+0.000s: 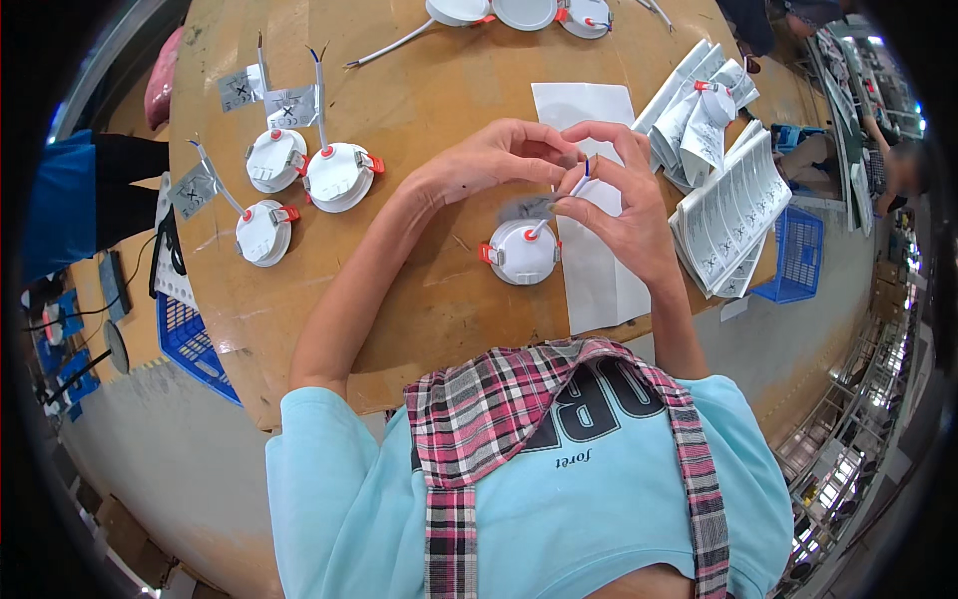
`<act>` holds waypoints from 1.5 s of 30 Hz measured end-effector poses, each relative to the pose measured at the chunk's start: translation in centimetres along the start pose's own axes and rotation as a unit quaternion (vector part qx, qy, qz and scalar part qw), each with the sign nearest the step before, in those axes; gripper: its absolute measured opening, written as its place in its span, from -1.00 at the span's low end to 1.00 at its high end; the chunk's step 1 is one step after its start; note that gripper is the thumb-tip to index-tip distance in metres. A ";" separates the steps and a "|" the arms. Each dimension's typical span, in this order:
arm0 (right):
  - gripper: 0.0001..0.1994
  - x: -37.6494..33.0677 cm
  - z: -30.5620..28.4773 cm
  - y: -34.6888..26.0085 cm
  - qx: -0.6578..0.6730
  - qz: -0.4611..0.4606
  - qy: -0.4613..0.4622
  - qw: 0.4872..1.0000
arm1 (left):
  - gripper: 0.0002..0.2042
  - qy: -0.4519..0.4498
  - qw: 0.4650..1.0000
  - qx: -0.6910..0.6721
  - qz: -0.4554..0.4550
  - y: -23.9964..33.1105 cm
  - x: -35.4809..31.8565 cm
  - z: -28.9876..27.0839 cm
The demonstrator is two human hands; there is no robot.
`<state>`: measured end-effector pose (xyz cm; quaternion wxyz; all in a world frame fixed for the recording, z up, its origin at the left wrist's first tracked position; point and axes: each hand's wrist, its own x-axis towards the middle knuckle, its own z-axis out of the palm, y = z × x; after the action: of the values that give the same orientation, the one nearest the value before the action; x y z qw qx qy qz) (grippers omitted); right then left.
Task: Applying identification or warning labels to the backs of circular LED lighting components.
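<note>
A round white downlight (523,258) with red-tipped spring clips lies on the table in front of me. Its short white cable (580,184), ending in blue and brown wires, rises between my hands. My right hand (629,200) pinches this cable between thumb and fingers. Close against it, my left hand (504,160) has its fingertips pressed together beside the cable end; whatever they hold is hidden. A silver-grey label (526,208) sticks out from the cable, just above the lamp. Under my right hand lies a blank white paper strip (605,295).
At left on the cardboard-covered table (419,299) lie downlights (340,178) with labels on their cables. More lamps (524,12) lie at the far edge. Stacks of printed label sheets (730,215) stand at right, one bearing a small lamp part (715,104). Blue crates (795,255) flank the table.
</note>
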<state>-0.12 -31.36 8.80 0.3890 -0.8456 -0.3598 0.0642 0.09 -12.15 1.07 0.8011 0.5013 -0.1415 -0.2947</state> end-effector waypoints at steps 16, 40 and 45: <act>-0.88 -0.6 1.9 1.2 0.145 0.067 0.113 0.981 | -0.85 0.190 0.981 -0.001 0.045 -1.0 -2.2 -0.6; -0.88 -0.3 2.1 1.4 0.229 0.179 0.120 0.949 | -0.82 0.231 0.970 0.046 0.056 0.7 -2.9 0.3; -0.89 -0.3 2.2 1.3 0.245 0.193 0.127 0.942 | -0.83 0.231 0.969 0.056 0.067 0.7 -2.9 0.5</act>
<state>-0.43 -30.79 6.31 0.6065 -0.7787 -0.1105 0.1161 -2.25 -10.50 2.09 0.8006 0.5895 -0.0018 -0.1079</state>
